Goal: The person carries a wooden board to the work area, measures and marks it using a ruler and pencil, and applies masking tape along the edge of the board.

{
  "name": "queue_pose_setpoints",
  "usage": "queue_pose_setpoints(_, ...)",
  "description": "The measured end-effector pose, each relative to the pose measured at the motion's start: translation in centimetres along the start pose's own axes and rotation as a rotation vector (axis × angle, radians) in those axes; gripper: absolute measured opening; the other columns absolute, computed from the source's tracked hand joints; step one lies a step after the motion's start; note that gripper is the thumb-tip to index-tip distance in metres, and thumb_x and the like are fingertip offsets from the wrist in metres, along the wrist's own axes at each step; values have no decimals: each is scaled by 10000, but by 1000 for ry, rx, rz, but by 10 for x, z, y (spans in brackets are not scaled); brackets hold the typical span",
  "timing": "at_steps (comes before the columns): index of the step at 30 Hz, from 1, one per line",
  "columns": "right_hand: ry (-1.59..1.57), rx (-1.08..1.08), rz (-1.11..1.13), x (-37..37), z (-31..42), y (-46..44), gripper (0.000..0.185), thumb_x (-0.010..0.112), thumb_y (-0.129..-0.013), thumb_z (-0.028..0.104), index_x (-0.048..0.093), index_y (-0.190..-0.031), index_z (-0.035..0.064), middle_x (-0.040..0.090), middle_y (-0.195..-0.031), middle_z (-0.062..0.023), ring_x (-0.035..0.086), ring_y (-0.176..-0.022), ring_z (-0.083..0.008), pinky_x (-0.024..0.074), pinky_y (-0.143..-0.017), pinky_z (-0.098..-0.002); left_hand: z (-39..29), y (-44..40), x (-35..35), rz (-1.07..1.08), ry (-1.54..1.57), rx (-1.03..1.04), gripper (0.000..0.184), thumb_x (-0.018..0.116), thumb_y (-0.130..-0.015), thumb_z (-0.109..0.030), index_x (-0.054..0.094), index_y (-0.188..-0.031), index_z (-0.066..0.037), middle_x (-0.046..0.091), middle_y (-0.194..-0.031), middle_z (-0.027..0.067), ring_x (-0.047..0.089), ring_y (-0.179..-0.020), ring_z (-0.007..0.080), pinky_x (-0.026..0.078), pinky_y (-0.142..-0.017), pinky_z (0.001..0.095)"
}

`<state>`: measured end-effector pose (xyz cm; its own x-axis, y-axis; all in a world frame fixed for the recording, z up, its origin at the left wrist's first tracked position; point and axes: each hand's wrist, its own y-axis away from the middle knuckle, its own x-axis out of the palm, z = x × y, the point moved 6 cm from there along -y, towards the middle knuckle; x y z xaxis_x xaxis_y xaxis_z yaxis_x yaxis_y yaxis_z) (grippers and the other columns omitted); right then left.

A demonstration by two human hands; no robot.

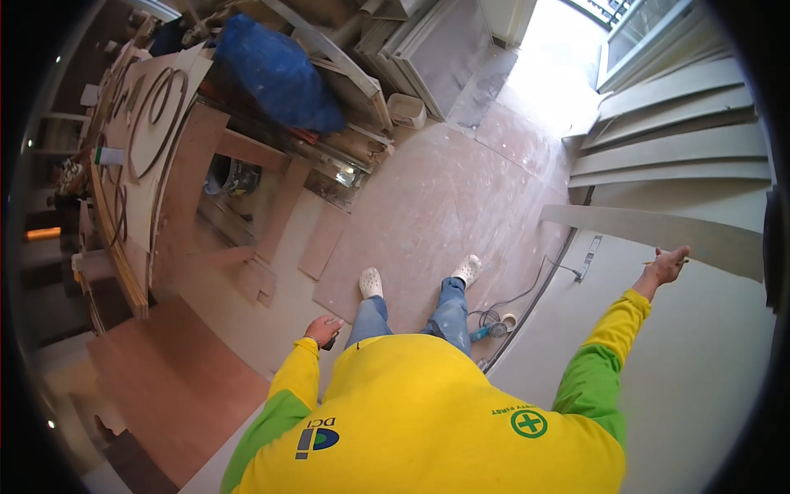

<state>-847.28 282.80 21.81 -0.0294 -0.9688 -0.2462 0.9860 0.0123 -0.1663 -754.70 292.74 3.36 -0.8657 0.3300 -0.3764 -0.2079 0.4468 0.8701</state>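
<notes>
Hanging beside the left leg (375, 316), the left hand (324, 329) curls its fingers round a small dark thing (329, 342). The right hand (670, 265) reaches out, fingers part bent, seeming to hold a thin stick (648, 263), by the long wood strip (634, 225) against the white panel (658, 337); I cannot tell if they touch. A blue power tool (490, 331) lies near the right shoe (467, 270). Beyond, more strips (675, 148) lean near a bright doorway (559, 58).

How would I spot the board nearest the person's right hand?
Start at the bright doorway, top right. Below it on the right are long pale boards; go down them toward the right hand. The last board is it, greyer than the others, its left end reaching farthest left.
</notes>
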Motion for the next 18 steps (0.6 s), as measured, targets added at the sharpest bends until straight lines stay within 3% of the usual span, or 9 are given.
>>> queue_pose_setpoints(2, -28, 86, 29, 5, 11, 44, 720, 525, -926, 610, 589, -1213, -48, 636, -1136, -133, 658, -780, -256, 581, -717, -325, 28, -22, -12, 86, -59, 40, 625, 720, -842, -415, 580, -1254, 34, 669, -894, 103, 633, -766, 164, 532, -711, 316)
queue_pose_setpoints(5, -61, -63, 172, 9, 72, 133, 742, 525, -923, 618, 578, -1218, -61, 628, -1108, -143, 645, -839, -246, 578, -748, -331, -1, -19, -42, 202, -240, 75, 616, 695, -845, -454, 613, -1209, 36, 694, -994, 127, 666, -844, 202, 527, -805, 331)
queue_pose_setpoints(8, -115, -128, 223, -1, 88, 179, 721, 543, -922, 607, 583, -1208, -54, 628, -1069, -131, 625, -841, -219, 559, -728, -313, 0, -64, -86, 90, -360, 190, 589, 667, -849, -484, 641, -1189, -4, 686, -1110, 167, 667, -984, 258, 505, -890, 353)
queue_pose_setpoints(9, -165, -131, 241, -3, 93, 195, 699, 554, -922, 601, 593, -1193, -42, 631, -1037, -117, 609, -824, -194, 542, -695, -299, 4, -89, -103, 92, -361, 200, 589, 667, -849, -484, 641, -1189, -4, 686, -1110, 167, 667, -984, 258, 505, -890, 353)
queue_pose_setpoints(11, -190, -131, 276, -9, 120, 234, 646, 536, -936, 593, 599, -1133, -20, 611, -965, -87, 566, -772, -166, 489, -650, -282, 8, -130, -137, 45, -406, 313, 489, 664, -877, -427, 663, -1083, 16, 689, -946, 115, 620, -810, 187, 496, -761, 332)
queue_pose_setpoints(13, -215, -99, 338, -26, 135, 275, 564, 501, -965, 576, 612, -1012, 26, 570, -819, -27, 481, -668, -109, 381, -558, -249, 0, -149, -180, 17, -541, 266, 500, 682, -867, -410, 647, -1123, 18, 688, -950, 109, 619, -815, 181, 493, -761, 325)
queue_pose_setpoints(14, -211, -99, 340, -37, 135, 291, 564, 501, -965, 576, 612, -1012, 26, 570, -819, -27, 481, -668, -109, 381, -558, -249, -5, -148, -198, 20, -541, 262, 500, 682, -867, -410, 647, -1123, 18, 688, -950, 109, 619, -815, 181, 493, -761, 325)
queue_pose_setpoints(16, -125, -123, 462, -45, 148, 326, 552, 455, -980, 585, 573, -917, 50, 497, -725, -2, 428, -622, -102, 332, -531, -252, -17, -144, -227, 45, -374, 213, 504, 694, -863, -398, 641, -1137, 21, 696, -971, 113, 628, -851, 213, 492, -792, 337)
queue_pose_setpoints(18, -118, -57, 416, -57, 161, 372, 572, 421, -977, 620, 526, -838, 76, 422, -653, 21, 366, -574, -89, 274, -510, -254, -21, -138, -244, 50, -346, 212, 497, 691, -865, -394, 645, -1132, 22, 698, -1009, 122, 634, -898, 239, 489, -821, 349)
